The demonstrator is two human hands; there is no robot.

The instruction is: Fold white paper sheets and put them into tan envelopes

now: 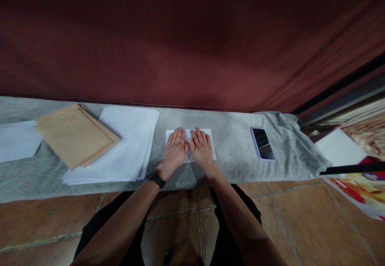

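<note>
A small piece of white paper (189,158) lies on the grey cloth in front of me, and both hands press down on it. My left hand (175,149) rests flat on its left part, fingers stretched away from me. Beside it, my right hand (201,146) lies flat on the right part, thumb close to the left thumb. Nothing is gripped by either hand. Much of the paper is hidden under the palms, so I cannot tell whether it is folded. A dark watch (157,180) is on my left wrist.
Left of my hands lies a stack of white sheets (132,150), with brown envelopes (75,134) overlapping it. More white paper (18,141) is at the far left. A phone (262,143) lies to the right on the grey cloth (234,154). Behind hangs a dark red curtain (192,73).
</note>
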